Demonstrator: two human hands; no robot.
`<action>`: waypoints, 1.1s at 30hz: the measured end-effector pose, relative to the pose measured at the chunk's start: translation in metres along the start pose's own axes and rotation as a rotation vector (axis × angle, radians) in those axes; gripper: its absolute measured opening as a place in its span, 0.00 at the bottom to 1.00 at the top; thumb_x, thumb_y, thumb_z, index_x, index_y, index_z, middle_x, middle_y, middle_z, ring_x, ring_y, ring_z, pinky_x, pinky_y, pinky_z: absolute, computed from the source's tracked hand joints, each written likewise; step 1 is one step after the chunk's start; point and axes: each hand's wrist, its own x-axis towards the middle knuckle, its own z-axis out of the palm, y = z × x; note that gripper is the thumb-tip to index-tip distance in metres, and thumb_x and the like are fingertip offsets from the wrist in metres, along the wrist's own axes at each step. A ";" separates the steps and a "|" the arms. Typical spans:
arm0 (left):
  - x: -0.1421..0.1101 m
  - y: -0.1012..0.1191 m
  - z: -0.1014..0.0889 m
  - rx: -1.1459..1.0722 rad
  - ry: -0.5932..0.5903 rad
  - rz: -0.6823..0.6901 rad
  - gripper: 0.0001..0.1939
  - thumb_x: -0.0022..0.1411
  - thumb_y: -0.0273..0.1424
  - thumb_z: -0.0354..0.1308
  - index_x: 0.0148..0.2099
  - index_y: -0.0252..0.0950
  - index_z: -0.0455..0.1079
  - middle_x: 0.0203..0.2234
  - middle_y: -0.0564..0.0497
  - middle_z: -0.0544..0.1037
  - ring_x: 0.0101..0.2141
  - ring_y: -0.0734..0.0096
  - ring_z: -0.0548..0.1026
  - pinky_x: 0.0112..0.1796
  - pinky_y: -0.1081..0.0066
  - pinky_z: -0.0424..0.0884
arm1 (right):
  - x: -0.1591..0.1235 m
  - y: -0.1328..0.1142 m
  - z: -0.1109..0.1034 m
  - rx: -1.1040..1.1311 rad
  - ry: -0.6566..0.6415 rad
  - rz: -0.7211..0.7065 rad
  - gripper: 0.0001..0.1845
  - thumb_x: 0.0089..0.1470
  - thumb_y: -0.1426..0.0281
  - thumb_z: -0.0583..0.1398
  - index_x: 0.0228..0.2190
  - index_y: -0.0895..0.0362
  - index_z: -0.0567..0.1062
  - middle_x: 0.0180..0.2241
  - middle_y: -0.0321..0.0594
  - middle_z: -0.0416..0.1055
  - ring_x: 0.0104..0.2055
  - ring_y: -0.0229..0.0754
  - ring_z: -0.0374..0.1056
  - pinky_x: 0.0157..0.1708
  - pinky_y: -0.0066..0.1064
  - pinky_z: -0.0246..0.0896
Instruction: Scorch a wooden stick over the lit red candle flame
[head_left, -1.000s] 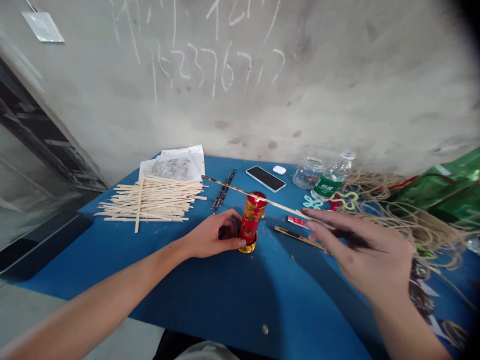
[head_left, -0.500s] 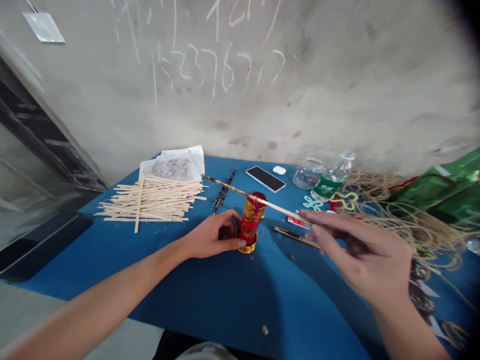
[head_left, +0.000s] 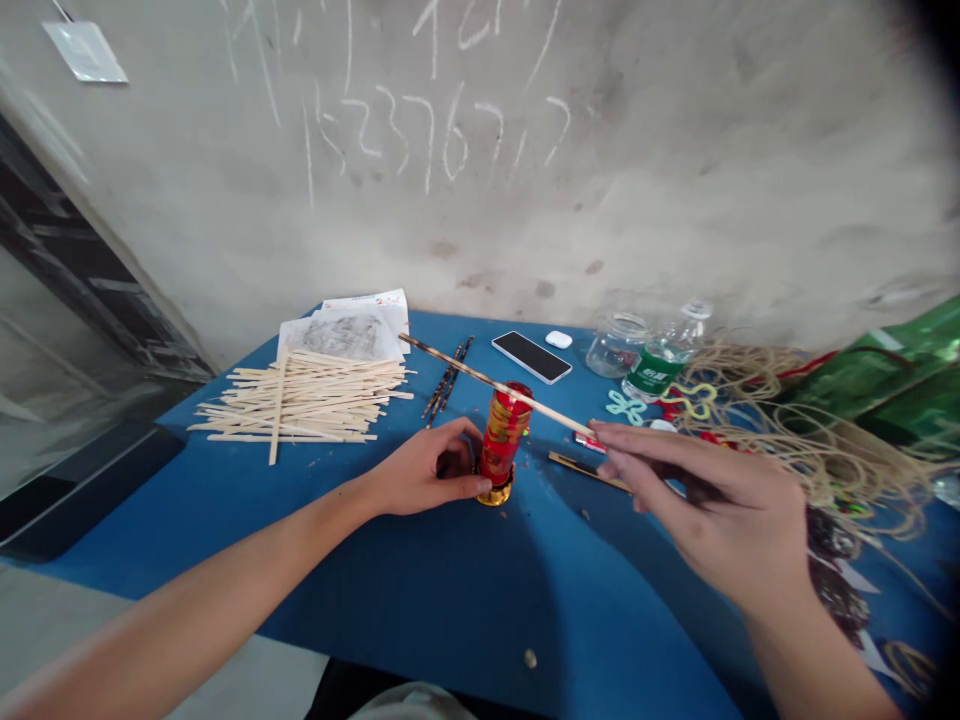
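Observation:
A red candle [head_left: 504, 437] with yellow markings and a gold base stands upright on the blue table. My left hand [head_left: 442, 470] is closed around its lower part, thumb at the gold base. In my right hand [head_left: 690, 500] a thin wooden stick [head_left: 547, 413] is pinched at its pale right end. The stick slants over the top of the candle, its far left half browned and spotted dark. Any flame is hidden or too faint to make out. Behind the candle lie several dark-charred sticks [head_left: 448, 382]. A box cutter [head_left: 589, 472] lies below my right fingers, partly covered.
Pale wooden sticks [head_left: 315, 400] are heaped at the left by some papers [head_left: 352, 330]. Further back are a phone [head_left: 531, 357], a white earphone case [head_left: 559, 340], a glass jar [head_left: 616, 345] and a water bottle [head_left: 660, 365]. Tangled cord [head_left: 847, 430] spreads at the right.
My right hand has shifted left, sliding the stick further left across the candle top, its far end slightly higher. My left hand and the candle stay in place.

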 end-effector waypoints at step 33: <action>0.000 -0.001 0.001 -0.006 0.001 0.008 0.26 0.72 0.48 0.70 0.60 0.38 0.69 0.31 0.57 0.78 0.29 0.72 0.71 0.32 0.70 0.62 | -0.002 -0.002 0.007 -0.069 0.111 0.055 0.16 0.62 0.70 0.75 0.48 0.37 0.89 0.45 0.27 0.90 0.41 0.40 0.87 0.36 0.27 0.83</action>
